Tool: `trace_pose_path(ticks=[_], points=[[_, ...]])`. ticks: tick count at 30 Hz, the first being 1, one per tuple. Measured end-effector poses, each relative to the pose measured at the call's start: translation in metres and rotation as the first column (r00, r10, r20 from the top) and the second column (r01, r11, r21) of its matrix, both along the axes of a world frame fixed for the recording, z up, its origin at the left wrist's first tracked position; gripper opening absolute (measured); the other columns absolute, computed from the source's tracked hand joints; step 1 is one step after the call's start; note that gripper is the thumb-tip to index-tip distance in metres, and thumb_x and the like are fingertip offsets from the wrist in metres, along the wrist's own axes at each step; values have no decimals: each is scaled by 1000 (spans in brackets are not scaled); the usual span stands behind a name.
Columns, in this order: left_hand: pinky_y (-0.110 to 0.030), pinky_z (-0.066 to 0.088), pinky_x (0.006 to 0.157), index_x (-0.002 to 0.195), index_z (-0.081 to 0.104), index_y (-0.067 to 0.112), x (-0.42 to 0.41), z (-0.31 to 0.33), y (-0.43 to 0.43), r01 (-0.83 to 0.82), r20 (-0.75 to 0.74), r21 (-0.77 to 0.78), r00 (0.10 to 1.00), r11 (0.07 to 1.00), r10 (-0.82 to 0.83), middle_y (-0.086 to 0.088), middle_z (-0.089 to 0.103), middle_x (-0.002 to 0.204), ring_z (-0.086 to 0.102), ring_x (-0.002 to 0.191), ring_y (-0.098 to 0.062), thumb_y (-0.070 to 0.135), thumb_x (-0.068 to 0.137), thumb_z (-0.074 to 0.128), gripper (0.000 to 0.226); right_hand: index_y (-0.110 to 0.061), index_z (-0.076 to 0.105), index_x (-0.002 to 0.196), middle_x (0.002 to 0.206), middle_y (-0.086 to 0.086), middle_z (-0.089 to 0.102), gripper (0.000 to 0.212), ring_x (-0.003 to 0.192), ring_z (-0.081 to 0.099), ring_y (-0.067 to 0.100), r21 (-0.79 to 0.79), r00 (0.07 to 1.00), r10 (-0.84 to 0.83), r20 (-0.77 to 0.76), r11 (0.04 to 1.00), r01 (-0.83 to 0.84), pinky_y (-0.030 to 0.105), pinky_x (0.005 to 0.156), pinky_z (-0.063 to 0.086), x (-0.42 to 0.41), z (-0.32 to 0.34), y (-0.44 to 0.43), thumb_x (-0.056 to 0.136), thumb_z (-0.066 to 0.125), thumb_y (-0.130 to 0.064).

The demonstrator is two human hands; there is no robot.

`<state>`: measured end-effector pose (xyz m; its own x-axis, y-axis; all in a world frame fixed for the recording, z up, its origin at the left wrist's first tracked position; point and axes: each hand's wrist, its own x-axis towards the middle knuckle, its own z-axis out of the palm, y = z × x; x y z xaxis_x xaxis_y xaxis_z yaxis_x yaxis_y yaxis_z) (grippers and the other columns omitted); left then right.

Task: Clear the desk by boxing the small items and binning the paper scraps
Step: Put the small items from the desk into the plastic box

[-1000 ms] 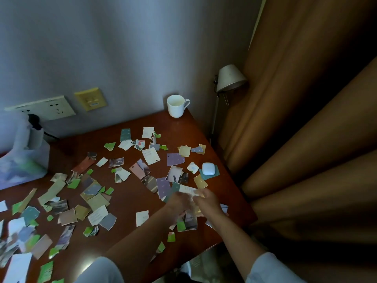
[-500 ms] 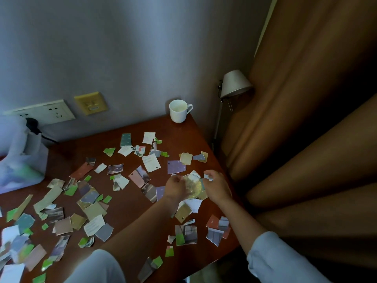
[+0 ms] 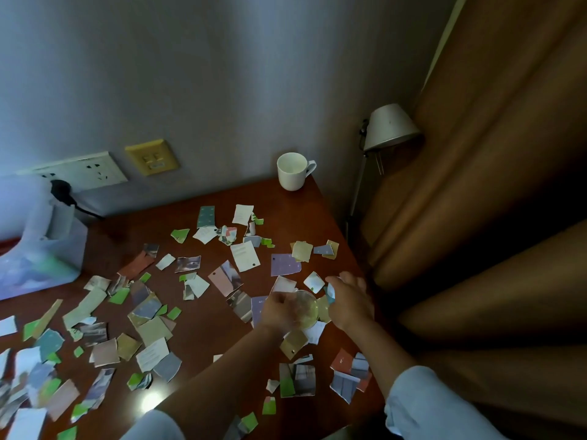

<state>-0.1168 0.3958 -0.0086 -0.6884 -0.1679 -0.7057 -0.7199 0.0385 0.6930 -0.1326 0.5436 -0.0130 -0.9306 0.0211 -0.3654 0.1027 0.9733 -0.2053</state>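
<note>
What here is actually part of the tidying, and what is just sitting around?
Part of the job:
- paper scraps strewn over the desk
- clear round container, gripped by the left hand
- right hand beside it

Just lying about:
- white mug
- lamp
- wall socket
- yellow switch
- curtain

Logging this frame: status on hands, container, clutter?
Left hand grips the clear round container. Right hand beside it on a small pale item, grip unclear. Paper scraps cover the desk all round.
</note>
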Motion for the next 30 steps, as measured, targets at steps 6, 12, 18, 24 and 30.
trace_pose_path(ticks=[6, 12, 18, 24, 30], points=[[-39, 53, 72, 101, 55, 7, 3, -3, -5, -5, -6, -19, 1000, 1000, 4, -12, 63, 89, 58, 74, -21, 0, 95, 48, 12, -28, 37, 141, 141, 5, 32, 64, 131, 33, 24, 0, 1000, -11, -29, 1000, 11, 30, 97, 47, 4, -7, -5, 86, 69, -18], [-37, 48, 87, 120, 56, -2, 5, 9, -20, -3, -32, -59, 999, 998, 1, -14, 61, 107, 60, 102, -33, 7, 97, 48, 26, -20, 59, 124, 130, 6, 53, 38, 116, 56, 26, -222, 991, -116, 61, 967, 126, 35, 90, 53, 6, -7, -13, 87, 67, -21], [-44, 47, 100, 110, 53, 8, 16, 33, -60, -56, -160, -44, 986, 997, 48, -14, 57, 114, 55, 111, -29, 15, 100, 44, 16, -15, 61, 110, 113, 10, 58, 18, 91, 57, 23, -565, 966, -234, 107, 786, 253, 35, 75, 53, 3, 11, -60, 93, 59, -16], [-37, 58, 68, 121, 50, 12, 27, 59, -124, -270, -172, 17, 948, 963, 269, -11, 56, 114, 59, 106, -30, 18, 101, 42, 22, -17, 59, 109, 109, 4, 54, 21, 104, 55, 25, -718, 939, -234, 251, 606, 343, 40, 86, 52, 0, 40, -144, 100, 40, -10], [-30, 49, 58, 106, 52, 10, 40, 81, -208, -393, -243, -94, 900, 915, 361, -17, 59, 103, 58, 83, -27, 14, 99, 39, 16, -11, 64, 102, 95, 14, 59, 27, 64, 54, 20, -796, 936, -210, 282, 493, 350, 18, 40, 38, 0, 63, -238, 100, 37, -9]])
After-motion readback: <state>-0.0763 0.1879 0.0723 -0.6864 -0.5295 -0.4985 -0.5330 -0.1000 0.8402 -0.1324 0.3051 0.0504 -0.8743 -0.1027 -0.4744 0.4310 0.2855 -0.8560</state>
